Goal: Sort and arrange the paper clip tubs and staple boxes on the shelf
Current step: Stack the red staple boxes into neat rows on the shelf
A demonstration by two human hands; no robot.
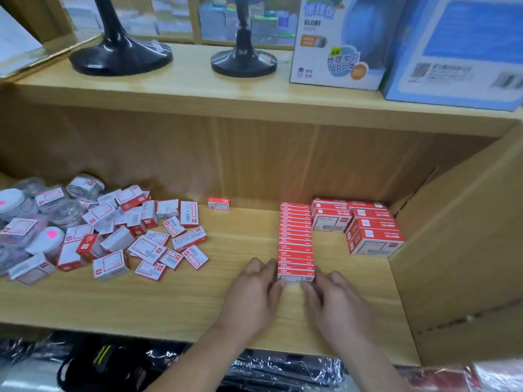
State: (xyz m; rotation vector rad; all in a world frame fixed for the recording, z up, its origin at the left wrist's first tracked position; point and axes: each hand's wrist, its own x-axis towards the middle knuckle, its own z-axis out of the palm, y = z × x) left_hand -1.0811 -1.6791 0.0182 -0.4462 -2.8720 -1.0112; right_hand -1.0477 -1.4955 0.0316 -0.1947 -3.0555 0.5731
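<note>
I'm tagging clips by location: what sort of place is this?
Probably a stationery shop: a wooden shelf holds many identical red staple boxes, stickered paper clip tubs, and a boxed globe above.

Left grip (254, 291) and right grip (336, 305) lie palm-down, side by side, both loosely outstretched.

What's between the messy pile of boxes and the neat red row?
In the head view, mostly bare shelf; only one lone box stands at the back.

1. Bright, even light from above; soft shadow beneath the upper pale wooden shelf board (226, 107).
2. Glare on the glossy black plastic stand bases (121, 59) and on the crinkled clear wrap (283, 372) below.
3. Wide-angle bend at edges — corners soft, far background blurred.
</note>
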